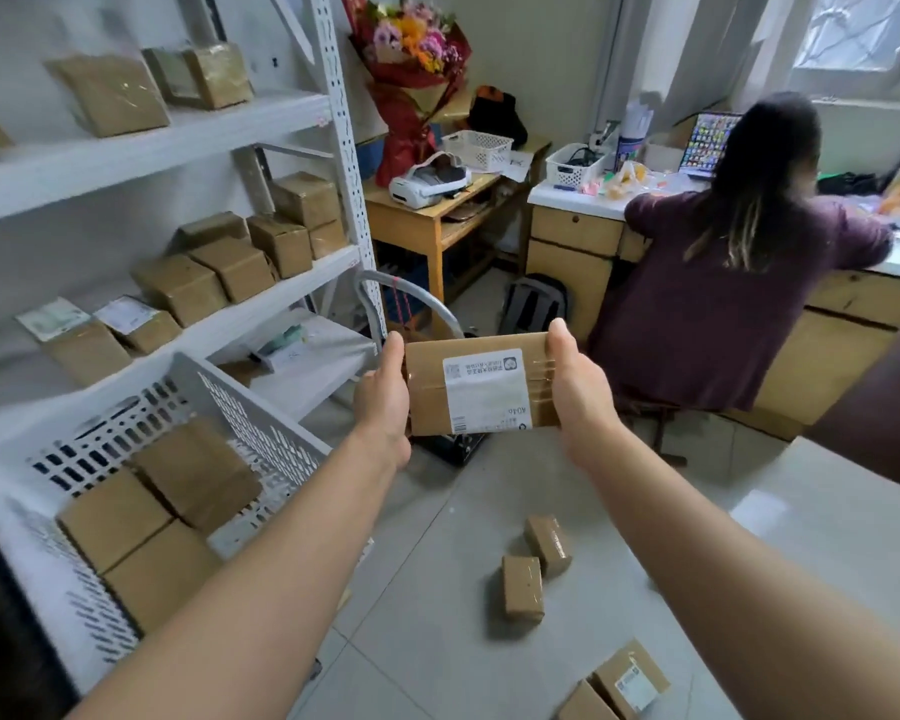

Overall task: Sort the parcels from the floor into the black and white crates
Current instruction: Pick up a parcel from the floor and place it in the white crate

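Observation:
A brown cardboard parcel (430,392) with a white shipping label is held up in the air at the middle of the view. My left hand (383,402) grips its left edge and my right hand (578,392) grips its right edge, thumbs on top. The white crate (261,423) stands at lower left with three brown parcels (152,517) inside. On the tiled floor lie two small parcels (523,587) and, at the bottom edge, two more parcels (630,678), one with a label. At the far left edge a dark shape may be the black crate; I cannot tell.
White metal shelving (146,142) on the left carries several brown parcels. A person in a purple top (723,283) sits at a desk on the right. A wooden table (427,215) with a headset stands behind. A grey trolley handle (427,304) rises behind the held parcel.

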`<action>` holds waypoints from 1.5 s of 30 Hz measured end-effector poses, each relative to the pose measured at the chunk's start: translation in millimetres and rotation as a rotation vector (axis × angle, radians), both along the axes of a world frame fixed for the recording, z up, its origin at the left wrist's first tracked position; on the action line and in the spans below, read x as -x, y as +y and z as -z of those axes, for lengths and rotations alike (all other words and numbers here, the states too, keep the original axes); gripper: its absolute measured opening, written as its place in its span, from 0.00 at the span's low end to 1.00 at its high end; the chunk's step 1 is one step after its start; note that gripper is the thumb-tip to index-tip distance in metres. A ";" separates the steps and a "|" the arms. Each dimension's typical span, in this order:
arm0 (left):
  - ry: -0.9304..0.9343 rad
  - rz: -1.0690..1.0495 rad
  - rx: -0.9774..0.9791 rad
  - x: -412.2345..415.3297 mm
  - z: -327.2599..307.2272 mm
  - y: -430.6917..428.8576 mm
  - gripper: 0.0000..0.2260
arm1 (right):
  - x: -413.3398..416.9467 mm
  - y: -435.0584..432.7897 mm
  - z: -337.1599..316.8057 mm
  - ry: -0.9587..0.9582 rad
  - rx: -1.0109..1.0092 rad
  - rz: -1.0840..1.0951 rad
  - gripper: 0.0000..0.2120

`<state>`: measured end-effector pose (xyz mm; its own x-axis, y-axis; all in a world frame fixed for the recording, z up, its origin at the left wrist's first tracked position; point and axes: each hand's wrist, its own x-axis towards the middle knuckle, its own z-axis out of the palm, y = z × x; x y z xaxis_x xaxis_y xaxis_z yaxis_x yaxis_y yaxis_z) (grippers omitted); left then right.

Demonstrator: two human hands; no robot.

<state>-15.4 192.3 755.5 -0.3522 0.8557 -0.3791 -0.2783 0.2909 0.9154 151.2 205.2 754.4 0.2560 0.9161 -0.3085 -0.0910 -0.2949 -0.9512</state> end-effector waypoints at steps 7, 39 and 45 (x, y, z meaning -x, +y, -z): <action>-0.098 -0.214 -0.034 36.7 2.1 -38.2 0.13 | 37.9 4.5 1.8 -0.037 0.011 -0.233 0.24; -0.410 -0.732 0.361 285.5 105.2 -47.2 0.05 | 397.7 97.6 101.3 -0.394 -0.049 -0.983 0.13; -0.571 -0.744 0.526 290.8 141.4 -23.4 0.02 | 432.8 128.5 138.9 -0.657 0.037 -1.199 0.24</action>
<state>-306.2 168.9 614.1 -0.3715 0.1810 -0.9106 -0.8948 0.1916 0.4032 -281.6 333.7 615.5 -0.5748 0.6713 -0.4680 0.6969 0.1019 -0.7099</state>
